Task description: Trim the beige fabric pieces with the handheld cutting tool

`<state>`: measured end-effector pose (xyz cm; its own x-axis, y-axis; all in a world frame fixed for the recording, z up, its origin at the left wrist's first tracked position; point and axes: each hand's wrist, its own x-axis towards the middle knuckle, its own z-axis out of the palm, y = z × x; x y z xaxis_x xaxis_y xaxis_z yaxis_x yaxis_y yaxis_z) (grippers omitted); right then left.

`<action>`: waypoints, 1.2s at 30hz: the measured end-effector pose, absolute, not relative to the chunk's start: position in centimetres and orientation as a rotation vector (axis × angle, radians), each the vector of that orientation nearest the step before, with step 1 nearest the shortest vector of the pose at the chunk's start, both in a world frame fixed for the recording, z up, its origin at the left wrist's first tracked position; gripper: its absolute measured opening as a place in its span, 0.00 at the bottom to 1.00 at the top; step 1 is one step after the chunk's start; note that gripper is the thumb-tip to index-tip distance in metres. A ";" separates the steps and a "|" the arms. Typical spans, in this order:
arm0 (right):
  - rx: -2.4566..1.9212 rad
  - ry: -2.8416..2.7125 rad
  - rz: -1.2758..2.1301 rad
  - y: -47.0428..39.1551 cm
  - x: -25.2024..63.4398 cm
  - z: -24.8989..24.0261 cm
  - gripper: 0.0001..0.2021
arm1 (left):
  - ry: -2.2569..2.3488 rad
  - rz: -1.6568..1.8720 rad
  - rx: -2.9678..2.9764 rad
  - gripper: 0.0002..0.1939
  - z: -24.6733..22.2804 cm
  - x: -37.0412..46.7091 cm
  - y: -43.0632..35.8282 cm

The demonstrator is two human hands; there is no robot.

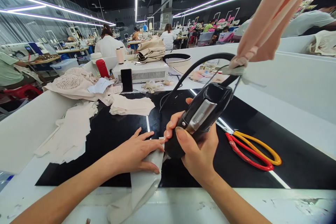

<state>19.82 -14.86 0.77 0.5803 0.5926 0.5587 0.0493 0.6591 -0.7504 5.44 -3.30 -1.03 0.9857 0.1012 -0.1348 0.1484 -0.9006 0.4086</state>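
My right hand is wrapped round a black corded hand tool with a silver metal plate on its side. The tool is tilted, its lower end down by the fabric's right edge; its working tip is hidden. A pale pink cloth strip is tied at its cable end and runs up out of view. My left hand lies with fingers spread on a pale strip of fabric, which hangs over the near edge of the black board. Its fingertips are close to the tool's lower end.
Red-and-orange-handled scissors lie to the right. Stacked pale fabric pieces and another stack are at left. Behind stand a phone, a red thread cone and a vented white box. People sit at sewing machines beyond.
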 end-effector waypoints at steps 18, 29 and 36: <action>-0.787 -0.930 0.382 -15.2 19.3 0.1 0.18 | 0.196 -0.210 2.646 0.30 -0.2 5.7 -3.3; -0.752 -0.913 0.392 -15.6 18.9 0.3 0.20 | 0.165 -0.208 2.656 0.32 -0.4 5.8 -3.1; -0.803 -0.923 0.388 -15.6 18.8 0.0 0.18 | 0.118 -0.149 2.689 0.37 -0.6 5.7 -3.0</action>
